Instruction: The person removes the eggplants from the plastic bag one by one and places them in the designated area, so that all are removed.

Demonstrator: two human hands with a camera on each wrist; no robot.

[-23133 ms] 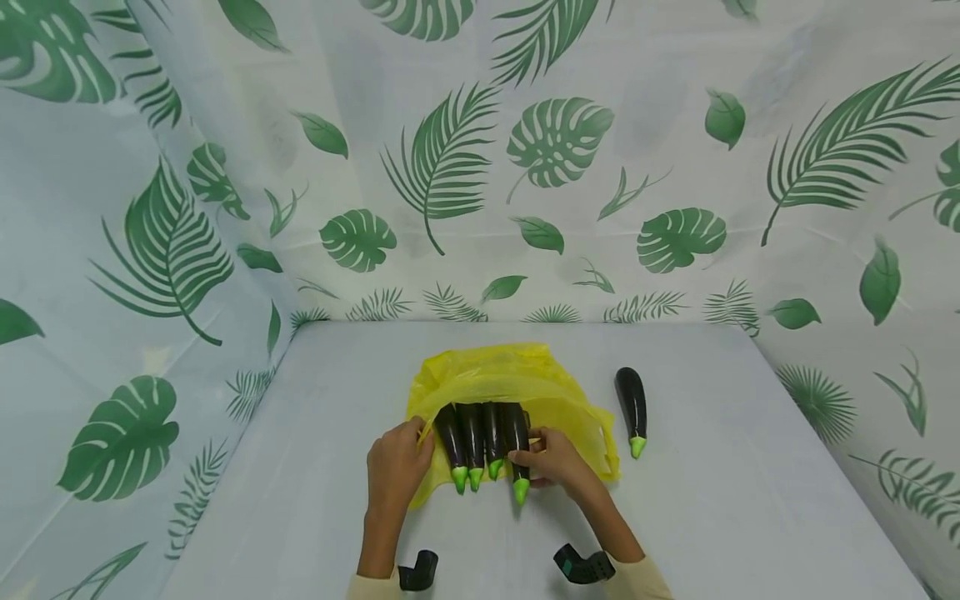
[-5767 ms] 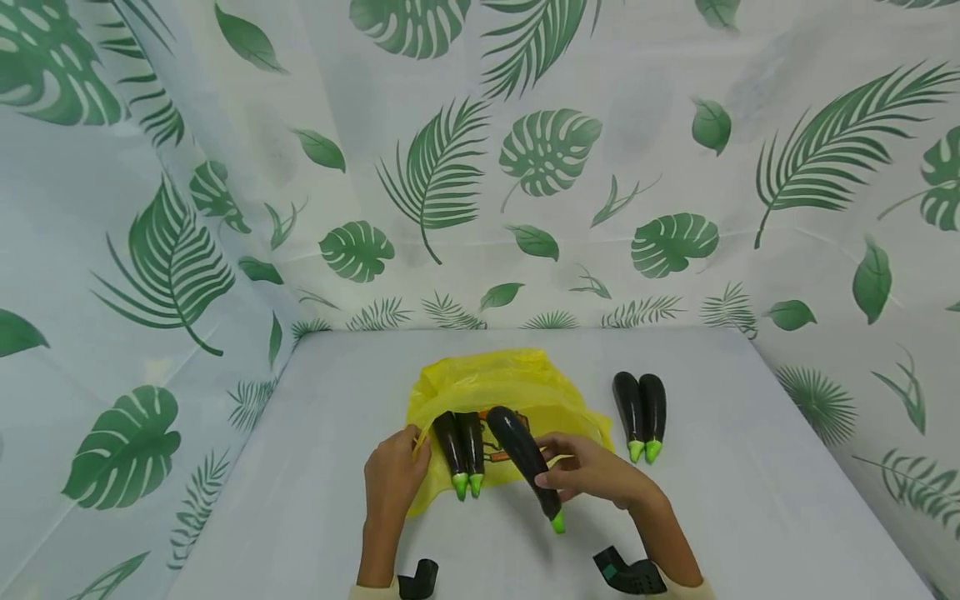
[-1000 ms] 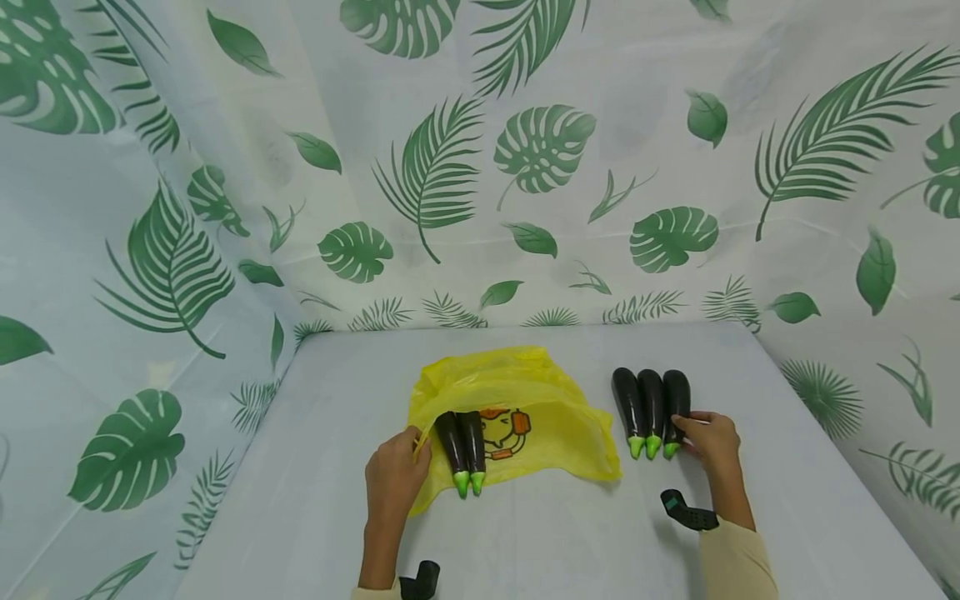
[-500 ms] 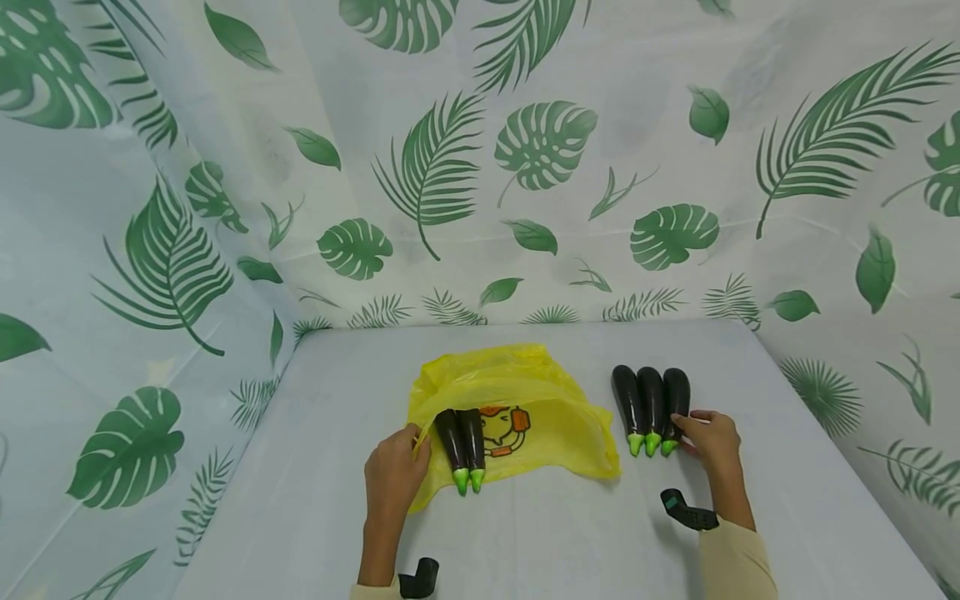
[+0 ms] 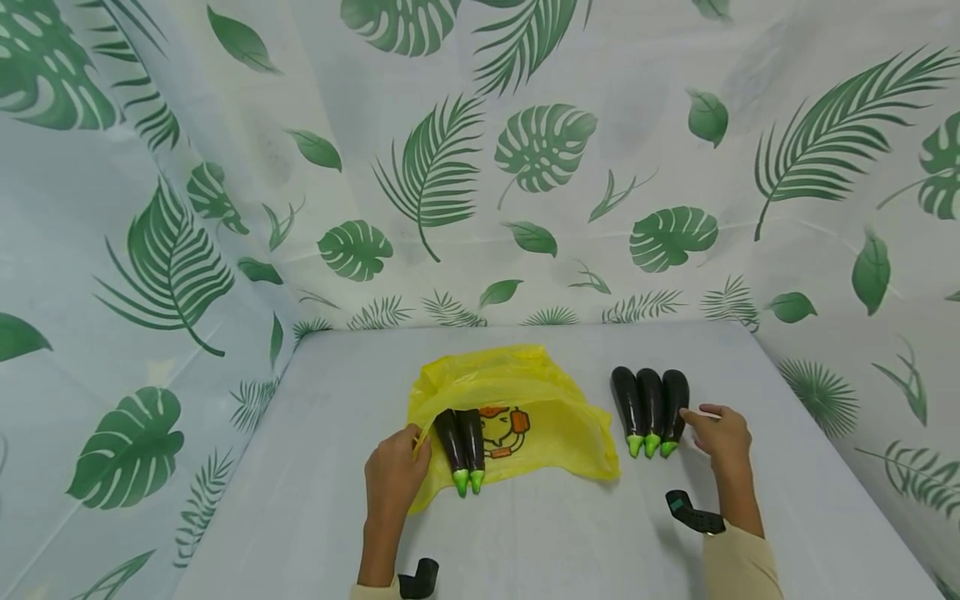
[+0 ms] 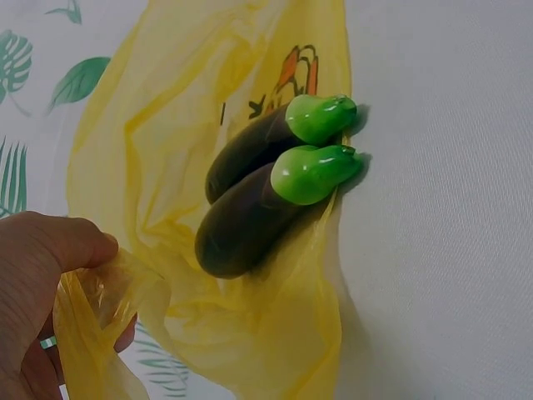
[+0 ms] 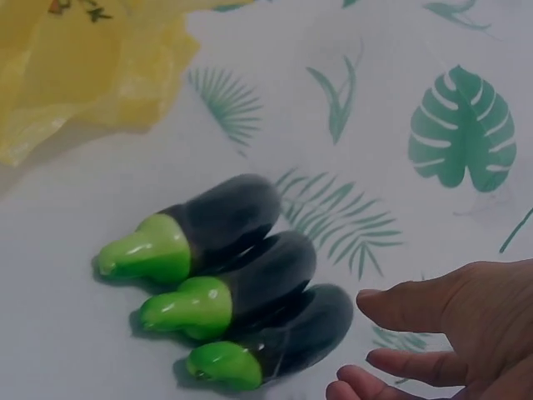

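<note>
Eggplants [image 5: 651, 404] line a counter [image 5: 540, 542] beside the right hand [image 5: 722, 432], fingers [image 7: 416, 365] released; the left hand [image 5: 397, 468] pinches a yellow plastic bag [image 5: 487, 367], best held wide.

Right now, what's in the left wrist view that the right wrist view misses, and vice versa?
Only left wrist: the left hand gripping the yellow bag, plus two eggplants lying in the bag's open mouth.

Only right wrist: the right hand, holding nothing, beside three eggplants lined up on the tabletop.

Both: part of the yellow bag with some of its print, the white tabletop, and the green leaf-print backdrop.
</note>
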